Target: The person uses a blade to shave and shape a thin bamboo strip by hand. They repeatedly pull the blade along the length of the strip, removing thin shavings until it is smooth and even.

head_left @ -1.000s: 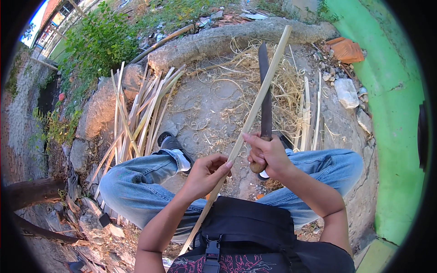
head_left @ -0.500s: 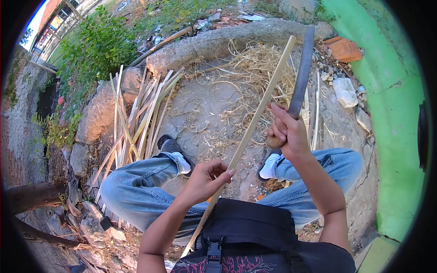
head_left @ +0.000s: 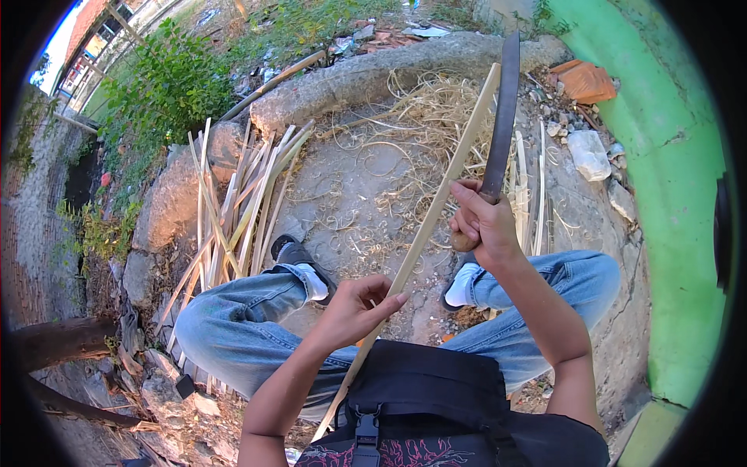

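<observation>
Ground: rough grey concrete (head_left: 334,194) outdoors, cracked and dusty, strewn with pale curls; it breaks into rubble at the lower left.
Lap: a black bag (head_left: 428,381) with a buckled strap lies against the person's front, between the bent legs in blue jeans (head_left: 233,331).
Left hand: the hand (head_left: 359,310) is partly curled, thumb and fingers closed on the lower half of a pale wooden strip (head_left: 429,227).
Strip: slants from beside the bag up and to the right, its far end above the concrete.
Right hand: the hand (head_left: 484,224) is wrapped around the handle of a long knife (head_left: 503,124); its index fingertip is at the strip's edge, contact unclear.
Knife: dark blade pointing away, along the strip's right side; whether it touches the wood cannot be told.
Feet: dark shoes (head_left: 292,252) and white socks stand on the concrete.
Left side: a loose pile of cut strips (head_left: 241,214) leans over the stones.
Beyond the hands: a tangled heap of shavings (head_left: 424,117) lies against a rough, curved curb (head_left: 342,89).
Right side: a green wall (head_left: 669,226), with a crumpled orange bag (head_left: 585,82) and a whitish lump (head_left: 589,156) near its foot.
Far off: a leafy bush (head_left: 167,86), littered grass and a tile-roofed building (head_left: 92,39).
</observation>
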Tool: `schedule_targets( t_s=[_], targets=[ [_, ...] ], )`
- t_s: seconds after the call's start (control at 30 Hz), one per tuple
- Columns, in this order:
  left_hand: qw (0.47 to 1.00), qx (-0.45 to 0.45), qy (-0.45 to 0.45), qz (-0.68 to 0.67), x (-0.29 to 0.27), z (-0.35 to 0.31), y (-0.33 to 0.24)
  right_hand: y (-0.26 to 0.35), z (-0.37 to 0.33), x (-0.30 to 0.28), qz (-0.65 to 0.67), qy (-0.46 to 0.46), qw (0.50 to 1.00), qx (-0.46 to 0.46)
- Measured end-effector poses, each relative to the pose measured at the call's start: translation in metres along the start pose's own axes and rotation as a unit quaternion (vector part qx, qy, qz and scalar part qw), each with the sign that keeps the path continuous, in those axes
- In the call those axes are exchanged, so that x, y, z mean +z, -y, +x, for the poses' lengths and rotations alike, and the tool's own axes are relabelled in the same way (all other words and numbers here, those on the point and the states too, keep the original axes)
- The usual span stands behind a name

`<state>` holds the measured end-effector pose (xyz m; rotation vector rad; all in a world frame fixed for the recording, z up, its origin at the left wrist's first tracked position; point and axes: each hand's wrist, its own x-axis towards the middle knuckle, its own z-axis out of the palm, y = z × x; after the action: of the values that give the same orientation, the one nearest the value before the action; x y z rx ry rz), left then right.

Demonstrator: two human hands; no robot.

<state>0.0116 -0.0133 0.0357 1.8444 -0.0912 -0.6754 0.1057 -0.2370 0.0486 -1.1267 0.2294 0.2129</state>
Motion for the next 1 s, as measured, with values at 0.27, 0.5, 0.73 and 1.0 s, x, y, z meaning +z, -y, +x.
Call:
schedule_targets(
  t_s=[0.27,0.5,0.73,1.0],
  targets=[
    [0.988,0.051,-0.040,-0.138,0.018,0.005,-0.005,-0.009,-0.010,0.016,-0.079,-0.005,0.997,0.015],
    [0.977,0.171,-0.131,0.001,0.023,0.006,0.002,-0.009,-0.009,0.016,-0.063,-0.010,0.998,0.014],
    [0.976,0.163,-0.146,0.003,0.025,0.006,0.000,-0.012,-0.005,0.012,-0.056,-0.017,0.998,-0.003],
    [0.991,0.096,-0.079,-0.055,0.021,0.007,0.007,-0.003,-0.006,0.017,-0.194,-0.027,0.980,0.045]
  ],
)
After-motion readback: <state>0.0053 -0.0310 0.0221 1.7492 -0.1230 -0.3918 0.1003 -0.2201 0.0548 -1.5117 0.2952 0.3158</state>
